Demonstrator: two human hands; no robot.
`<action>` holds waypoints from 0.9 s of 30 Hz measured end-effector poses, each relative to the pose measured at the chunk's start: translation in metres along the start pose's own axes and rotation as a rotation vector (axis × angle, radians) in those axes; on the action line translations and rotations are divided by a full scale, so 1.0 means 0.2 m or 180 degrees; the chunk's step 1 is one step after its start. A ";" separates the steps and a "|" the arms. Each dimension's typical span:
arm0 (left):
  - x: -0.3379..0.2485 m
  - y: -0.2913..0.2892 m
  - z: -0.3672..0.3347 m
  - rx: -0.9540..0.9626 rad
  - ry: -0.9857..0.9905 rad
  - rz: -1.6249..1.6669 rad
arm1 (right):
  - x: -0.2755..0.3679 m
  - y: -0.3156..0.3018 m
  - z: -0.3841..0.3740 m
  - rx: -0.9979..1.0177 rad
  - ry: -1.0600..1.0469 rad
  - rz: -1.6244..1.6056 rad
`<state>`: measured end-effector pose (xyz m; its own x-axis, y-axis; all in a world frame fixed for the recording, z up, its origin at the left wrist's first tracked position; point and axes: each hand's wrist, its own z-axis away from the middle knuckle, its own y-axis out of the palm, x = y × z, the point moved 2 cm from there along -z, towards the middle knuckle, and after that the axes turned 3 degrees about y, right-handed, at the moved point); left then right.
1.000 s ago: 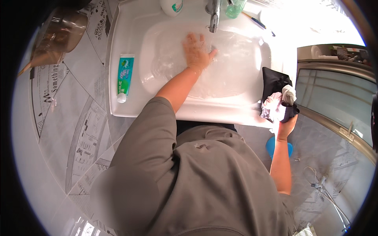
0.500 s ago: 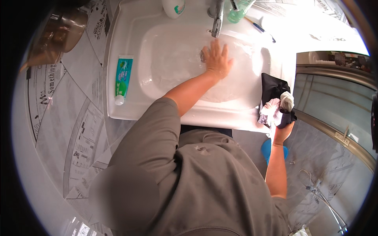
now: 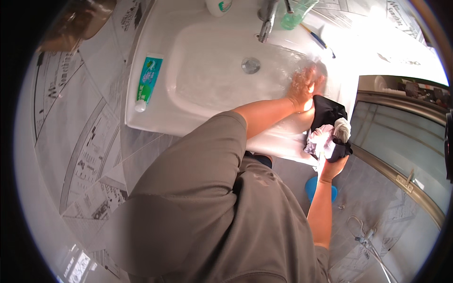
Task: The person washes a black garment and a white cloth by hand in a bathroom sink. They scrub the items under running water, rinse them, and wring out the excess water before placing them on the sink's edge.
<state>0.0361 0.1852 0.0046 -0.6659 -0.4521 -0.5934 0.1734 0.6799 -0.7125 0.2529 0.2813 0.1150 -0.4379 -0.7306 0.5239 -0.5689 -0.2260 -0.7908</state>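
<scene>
My left hand is in the right side of the white sink, with water splashing around its fingers. Its fingers look stretched out and hold nothing; motion and glare blur them a little. At the sink's right front corner, my right hand grips a bundle of small clothes from below. Black, white and pale pink cloth shows in the bundle, which rests on the rim. The bundle hides most of my right fingers. The metal drain shows in the basin below the faucet.
A green-blue toothpaste tube lies on the left rim. Along the back stand a white bottle and a clear green cup, with a toothbrush beside them. A blue bucket is on the floor below; a glass sliding door is at right.
My left hand has swept right from beside the drain to the basin's right side, splashing water and uncovering the drain. My right hand keeps hold of the clothes. The view has shifted slightly.
</scene>
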 end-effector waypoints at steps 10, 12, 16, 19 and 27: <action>0.02 -0.38 0.36 0.3082 0.0762 0.0883 | 0.00 0.00 0.00 0.0185 0.0394 -0.0485; 0.06 -0.46 0.41 0.3462 0.0739 0.0852 | 0.04 -0.01 -0.02 0.0159 0.0335 -0.0551; 0.27 -0.72 0.53 0.3959 0.0097 0.0935 | 0.02 0.00 -0.02 0.0281 0.0415 -0.0868; 0.44 -0.98 0.53 0.3892 -0.0064 -0.0198 | 0.14 -0.01 -0.02 0.0314 0.0594 -0.1213; 0.64 -1.15 0.49 0.2858 -0.0468 -0.1773 | 0.06 -0.03 -0.03 0.0193 0.0157 -0.0316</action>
<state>-0.0180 -0.0850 0.0561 -0.7324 -0.6741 -0.0956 0.3828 -0.2915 -0.8766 0.2467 0.2773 0.1282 -0.4161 -0.6704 0.6143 -0.5686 -0.3354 -0.7512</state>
